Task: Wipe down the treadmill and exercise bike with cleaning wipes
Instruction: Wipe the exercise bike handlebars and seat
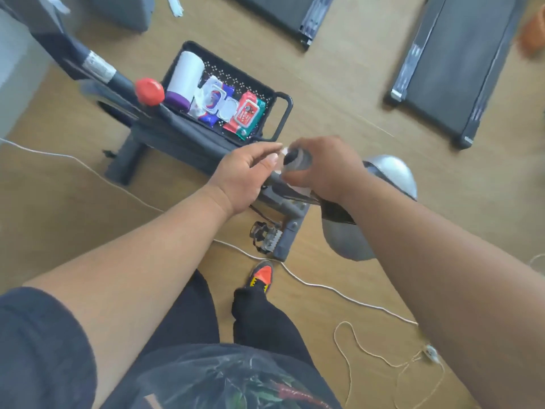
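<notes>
I look down on the exercise bike (295, 214), with its grey handlebar running between my hands. My right hand (321, 169) grips the dark end of the handlebar (295, 159) with a white wipe (298, 188) wrapped under its fingers. My left hand (241, 175) sits just left of it, fingers fairly straight, tips by a white corner of the wipe. Motion blur hides whether they touch it. A treadmill (460, 63) lies on the floor at the upper right, and another treadmill (283, 13) at the top middle.
A black basket (283, 113) behind my hands holds a white roll (187, 75) and several wipe packs (247, 113). A red knob (149, 91) stands left of it. A pedal (262, 236), my shoe (262, 276) and a white cable (339, 290) are on the wooden floor.
</notes>
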